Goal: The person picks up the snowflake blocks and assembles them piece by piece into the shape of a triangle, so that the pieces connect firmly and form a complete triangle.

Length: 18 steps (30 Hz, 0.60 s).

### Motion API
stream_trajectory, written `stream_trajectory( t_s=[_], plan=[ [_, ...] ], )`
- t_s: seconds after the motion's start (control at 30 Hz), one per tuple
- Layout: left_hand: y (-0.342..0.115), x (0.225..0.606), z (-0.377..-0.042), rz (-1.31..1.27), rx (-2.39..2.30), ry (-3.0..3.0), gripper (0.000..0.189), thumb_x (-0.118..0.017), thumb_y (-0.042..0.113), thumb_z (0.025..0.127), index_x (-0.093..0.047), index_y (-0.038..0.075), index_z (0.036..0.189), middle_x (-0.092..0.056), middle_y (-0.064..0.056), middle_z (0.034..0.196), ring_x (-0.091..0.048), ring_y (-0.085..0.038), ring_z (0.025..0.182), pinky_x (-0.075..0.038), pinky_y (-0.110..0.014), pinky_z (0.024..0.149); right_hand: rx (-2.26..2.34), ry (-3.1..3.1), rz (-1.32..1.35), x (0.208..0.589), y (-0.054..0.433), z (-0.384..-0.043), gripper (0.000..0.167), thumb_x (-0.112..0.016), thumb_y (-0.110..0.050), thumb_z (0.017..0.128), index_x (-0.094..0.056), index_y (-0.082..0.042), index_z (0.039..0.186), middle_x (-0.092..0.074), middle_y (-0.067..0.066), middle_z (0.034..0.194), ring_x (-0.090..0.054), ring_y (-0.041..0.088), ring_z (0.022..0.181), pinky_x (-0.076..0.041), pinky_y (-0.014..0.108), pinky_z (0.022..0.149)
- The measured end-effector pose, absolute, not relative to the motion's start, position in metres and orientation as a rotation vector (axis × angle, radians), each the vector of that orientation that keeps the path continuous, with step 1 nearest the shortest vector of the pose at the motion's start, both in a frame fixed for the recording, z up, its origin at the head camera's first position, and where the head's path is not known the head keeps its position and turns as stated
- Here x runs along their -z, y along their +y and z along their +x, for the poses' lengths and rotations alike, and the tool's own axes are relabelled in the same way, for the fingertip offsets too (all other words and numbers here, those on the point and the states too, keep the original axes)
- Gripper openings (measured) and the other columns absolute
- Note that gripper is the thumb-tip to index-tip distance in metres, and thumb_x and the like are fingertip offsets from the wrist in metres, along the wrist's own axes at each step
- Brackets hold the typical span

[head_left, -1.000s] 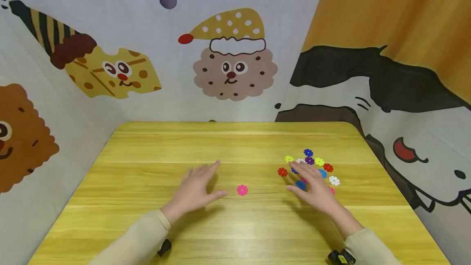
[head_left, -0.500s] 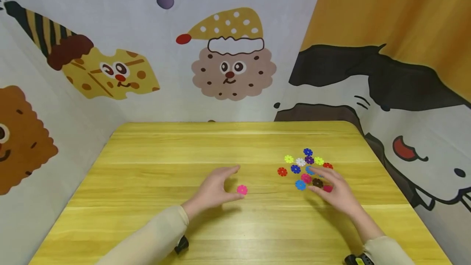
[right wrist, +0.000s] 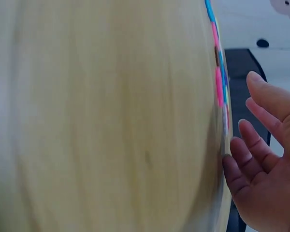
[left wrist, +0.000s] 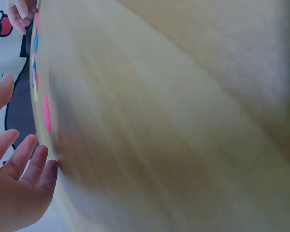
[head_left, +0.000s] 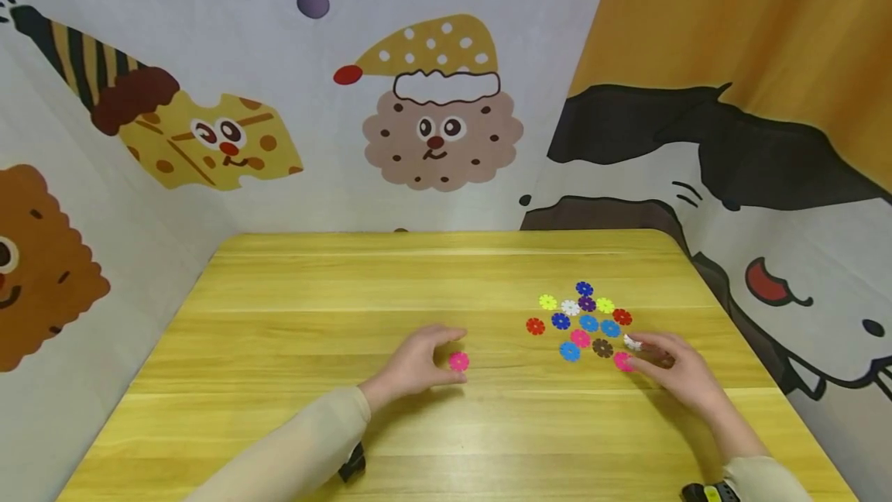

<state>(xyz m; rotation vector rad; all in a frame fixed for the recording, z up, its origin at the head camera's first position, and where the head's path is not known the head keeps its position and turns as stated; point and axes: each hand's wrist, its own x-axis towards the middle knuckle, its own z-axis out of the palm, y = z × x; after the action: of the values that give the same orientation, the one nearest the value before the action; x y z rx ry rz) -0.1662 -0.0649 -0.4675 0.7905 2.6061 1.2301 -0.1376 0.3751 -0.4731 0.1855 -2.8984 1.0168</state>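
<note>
A single pink flower-shaped plastic disc (head_left: 459, 362) lies on the table between the thumb and fingers of my left hand (head_left: 422, 361). In the left wrist view that pink disc (left wrist: 48, 113) lies flat, apart from the fingertips of the left hand (left wrist: 26, 188). Over at the right, my right hand (head_left: 677, 372) hovers at the near right of the disc group, thumb and fingers spread. Its fingers partly cover a white disc (head_left: 630, 342), and the thumb tip is right by another pink disc (head_left: 622, 362). The right wrist view shows the right hand (right wrist: 268, 176) holding nothing.
Several more discs lie loosely grouped at the table's right, among them a brown disc (head_left: 602, 348), a light blue disc (head_left: 570, 351) and a red disc (head_left: 535, 326). The wooden table (head_left: 313, 277) meets a cartoon-printed curtain (head_left: 446, 208) behind.
My left hand has moved right, from beside the lone pink disc to around it. My right hand has moved right and nearer, from over the disc group to its right edge. The discs stay put.
</note>
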Motion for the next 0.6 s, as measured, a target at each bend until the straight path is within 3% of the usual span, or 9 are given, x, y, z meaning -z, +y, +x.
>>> stream_trajectory(
  t_s=[0.17,0.6],
  plan=[
    [-0.067,0.474,-0.171,0.812,-1.228,2.606,0.06,-0.087,0.018,0.076,-0.063,0.002,0.129,-0.062,-0.01,0.126,-0.056,-0.028,0.119,-0.042,-0.046,0.105,-0.999,-2.926,0.161,0.477,0.388,-0.141,0.046,-0.075,-0.023,0.09,-0.063,0.0,0.128,-0.062,0.018,0.112,-0.057,0.02,0.093,-0.049,0.025,0.072],
    [-0.067,0.486,-0.183,0.802,-1.166,2.586,0.046,-0.085,0.016,0.079,-0.07,0.008,0.121,-0.06,-0.001,0.114,-0.055,-0.024,0.11,-0.044,-0.045,0.1,-0.929,-2.97,0.147,0.486,0.397,-0.161,0.046,-0.073,-0.03,0.092,-0.065,0.0,0.126,-0.063,0.019,0.111,-0.057,0.023,0.091,-0.048,0.034,0.074]
  ],
)
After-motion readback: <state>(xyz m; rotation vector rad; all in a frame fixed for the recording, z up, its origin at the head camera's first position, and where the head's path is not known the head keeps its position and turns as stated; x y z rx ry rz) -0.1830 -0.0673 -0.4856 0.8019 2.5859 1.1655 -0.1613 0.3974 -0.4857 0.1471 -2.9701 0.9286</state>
